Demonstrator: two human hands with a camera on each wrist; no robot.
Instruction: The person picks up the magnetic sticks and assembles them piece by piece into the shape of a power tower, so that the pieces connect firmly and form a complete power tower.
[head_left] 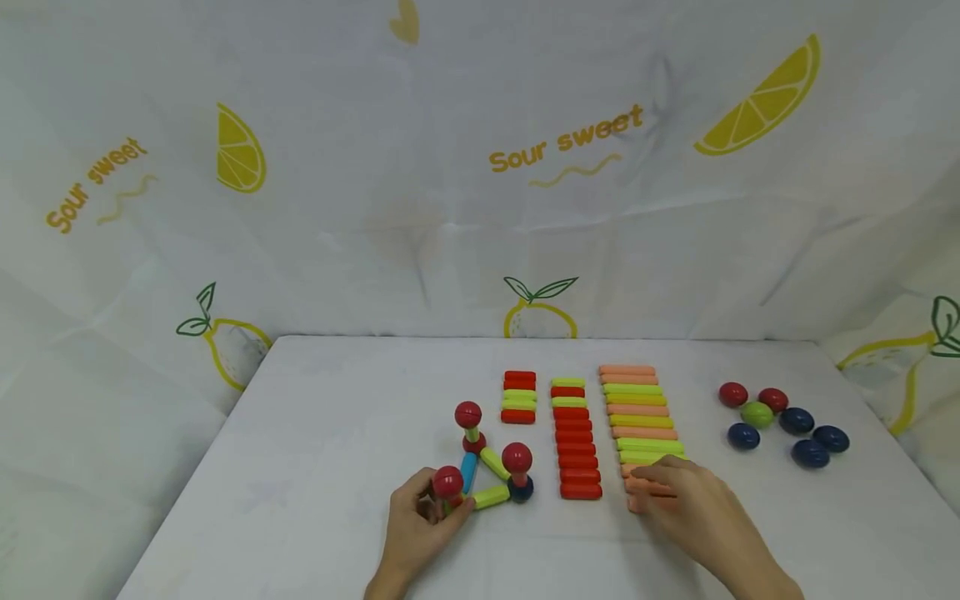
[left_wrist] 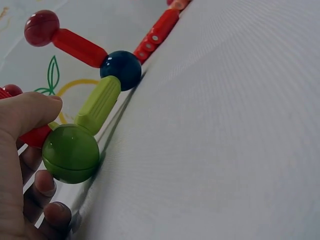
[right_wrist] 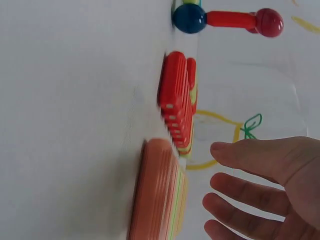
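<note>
A stick-and-ball structure point(head_left: 487, 467) stands on the white table point(head_left: 315, 467), a flat triangle of yellow-green and blue sticks with red balls on upright posts. My left hand point(head_left: 438, 504) grips its near-left corner. In the left wrist view the thumb point(left_wrist: 30, 112) and curled fingers close round a green ball point(left_wrist: 70, 153) and the red post above it. A green stick point(left_wrist: 99, 104) runs from that ball to a blue ball point(left_wrist: 120, 70). My right hand point(head_left: 660, 483) lies flat with straight fingers over the near end of the orange and green stick row point(head_left: 641, 412). The right wrist view shows this hand point(right_wrist: 225, 185) spread beside the orange sticks point(right_wrist: 157, 195).
Two more rows of red and green sticks point(head_left: 576, 442) point(head_left: 519, 396) lie in the table's middle. Loose red, green and blue balls point(head_left: 780, 421) sit at the right. A lemon-print cloth point(head_left: 480, 167) hangs behind and at both sides.
</note>
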